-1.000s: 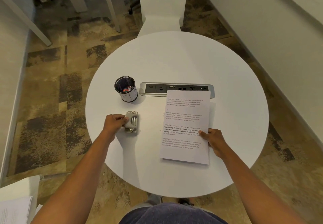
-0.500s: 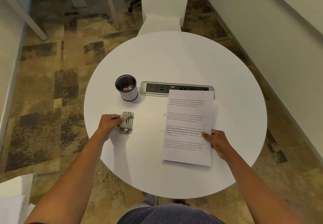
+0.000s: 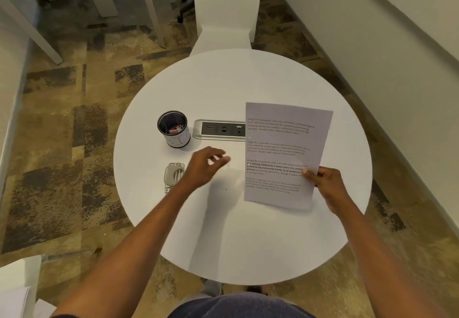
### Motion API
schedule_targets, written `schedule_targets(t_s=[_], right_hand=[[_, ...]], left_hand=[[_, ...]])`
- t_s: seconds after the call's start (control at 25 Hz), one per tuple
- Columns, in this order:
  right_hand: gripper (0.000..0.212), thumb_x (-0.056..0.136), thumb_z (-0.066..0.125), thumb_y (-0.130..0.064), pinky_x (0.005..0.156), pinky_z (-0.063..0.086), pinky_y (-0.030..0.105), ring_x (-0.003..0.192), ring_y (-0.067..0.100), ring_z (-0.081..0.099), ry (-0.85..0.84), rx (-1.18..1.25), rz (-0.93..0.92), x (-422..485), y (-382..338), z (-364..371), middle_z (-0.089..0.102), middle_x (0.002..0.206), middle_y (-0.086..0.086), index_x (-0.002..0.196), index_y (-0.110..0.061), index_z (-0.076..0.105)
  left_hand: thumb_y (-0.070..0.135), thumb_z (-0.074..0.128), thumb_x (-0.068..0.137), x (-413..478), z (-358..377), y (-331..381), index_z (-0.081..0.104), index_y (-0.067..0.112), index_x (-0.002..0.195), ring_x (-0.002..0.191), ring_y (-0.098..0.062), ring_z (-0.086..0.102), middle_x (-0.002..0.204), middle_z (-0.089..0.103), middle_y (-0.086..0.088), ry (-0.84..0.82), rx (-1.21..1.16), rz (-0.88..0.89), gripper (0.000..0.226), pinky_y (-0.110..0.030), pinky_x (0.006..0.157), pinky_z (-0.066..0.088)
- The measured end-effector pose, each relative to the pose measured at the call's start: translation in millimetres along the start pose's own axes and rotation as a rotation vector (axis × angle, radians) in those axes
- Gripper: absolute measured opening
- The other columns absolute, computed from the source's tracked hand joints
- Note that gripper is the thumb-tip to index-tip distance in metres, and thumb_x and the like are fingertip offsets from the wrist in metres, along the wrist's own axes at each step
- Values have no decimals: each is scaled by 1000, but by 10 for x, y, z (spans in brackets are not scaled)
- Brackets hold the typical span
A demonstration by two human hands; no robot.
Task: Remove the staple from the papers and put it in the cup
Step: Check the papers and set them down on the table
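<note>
My right hand (image 3: pixel 325 183) grips the printed papers (image 3: pixel 283 153) by their right edge and holds them tilted up off the round white table (image 3: pixel 223 230). My left hand (image 3: pixel 205 166) hovers over the table between the papers and the grey staple remover (image 3: pixel 173 176), fingers spread and holding nothing. The staple remover lies flat on the table, left of that hand. A black mesh cup (image 3: pixel 173 129) with a white label stands farther back on the left, with small bits inside. A tiny speck (image 3: pixel 225 189) lies on the table near the papers; I cannot tell if it is a staple.
A grey power-socket strip (image 3: pixel 218 130) is set into the table behind the papers, partly covered by them. A white chair (image 3: pixel 226 9) stands at the far side. A wall runs along the right. Patterned carpet surrounds the table.
My left hand has let go of the staple remover and moved right toward the papers. My right hand has lifted the papers off the table.
</note>
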State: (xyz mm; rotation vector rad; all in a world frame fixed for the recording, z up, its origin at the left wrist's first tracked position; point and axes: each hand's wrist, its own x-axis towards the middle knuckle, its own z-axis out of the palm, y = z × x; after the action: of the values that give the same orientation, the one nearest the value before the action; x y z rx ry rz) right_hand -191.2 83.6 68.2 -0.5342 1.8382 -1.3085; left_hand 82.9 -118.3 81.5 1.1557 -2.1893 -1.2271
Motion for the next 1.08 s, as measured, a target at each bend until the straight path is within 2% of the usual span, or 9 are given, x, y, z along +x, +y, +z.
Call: schedule_targets(t_s=[0.04, 0.16, 0.28, 0.48, 0.64, 0.76, 0.88, 0.96, 1.08], right_hand=[[10, 84, 72, -17, 81, 57, 32, 90, 18, 73, -6, 1, -33, 10, -62, -42, 78, 95, 0, 91, -18, 78], [17, 82, 73, -22, 80, 59, 26, 94, 17, 73, -38, 19, -121, 24, -243, -165, 77, 101, -1, 98, -17, 77], [17, 83, 72, -22, 80, 59, 26, 94, 16, 73, -54, 24, -169, 43, -332, -256, 77, 102, -3, 100, -20, 77], [20, 86, 71, -19, 87, 56, 28, 92, 6, 71, -14, -183, -187, 125, -310, -400, 74, 105, -4, 105, -18, 74], [28, 86, 71, -17, 87, 54, 34, 98, 26, 68, 21, -429, -229, 204, -282, -465, 71, 115, 11, 112, -6, 71], [28, 85, 71, -11, 84, 51, 31, 96, 30, 67, 36, -460, -282, 228, -281, -471, 70, 116, 15, 112, -5, 71], [28, 83, 73, -10, 85, 55, 41, 90, 26, 65, 48, -411, -234, 247, -280, -462, 71, 114, 11, 111, -6, 72], [28, 82, 73, -9, 86, 55, 47, 89, 26, 65, 47, -376, -213, 242, -256, -461, 70, 108, 3, 110, -8, 72], [31, 83, 72, -7, 84, 52, 34, 97, 23, 65, -73, -398, -188, 226, -164, -448, 68, 109, -5, 114, -14, 71]], left_hand=[[28, 71, 86, 69, 89, 157, 72, 9, 105, 78, -12, 62, 100, 72, -6, -55, -22, 25, 26, -11, 65, 45], [26, 67, 89, 264, 278, 520, 72, 10, 110, 84, -12, 66, 108, 73, -4, -76, -51, 76, 27, -24, 73, 53], [18, 65, 91, 367, 404, 703, 73, 8, 108, 66, 1, 61, 104, 75, -5, -47, -57, 92, 22, -14, 64, 49], [14, 67, 89, 407, 556, 804, 74, 5, 102, 60, -14, 58, 91, 74, -7, -11, -91, 36, 18, -11, 50, 45], [8, 67, 87, 349, 646, 817, 73, 5, 104, 63, -13, 61, 88, 71, -3, 19, -111, 75, 18, -12, 53, 50], [3, 67, 86, 339, 673, 766, 74, 2, 100, 70, -21, 62, 88, 73, -12, 51, -147, 69, 16, -22, 57, 53], [2, 68, 85, 352, 661, 734, 74, -1, 96, 69, -21, 61, 89, 72, -16, 55, -175, 56, 13, -26, 59, 53], [5, 71, 84, 367, 645, 712, 74, 1, 94, 70, -17, 60, 90, 73, -11, 63, -176, 60, 11, -29, 62, 52], [15, 76, 81, 308, 655, 630, 73, 8, 95, 73, -13, 61, 95, 71, -1, 58, -161, 45, 16, -24, 61, 49]])
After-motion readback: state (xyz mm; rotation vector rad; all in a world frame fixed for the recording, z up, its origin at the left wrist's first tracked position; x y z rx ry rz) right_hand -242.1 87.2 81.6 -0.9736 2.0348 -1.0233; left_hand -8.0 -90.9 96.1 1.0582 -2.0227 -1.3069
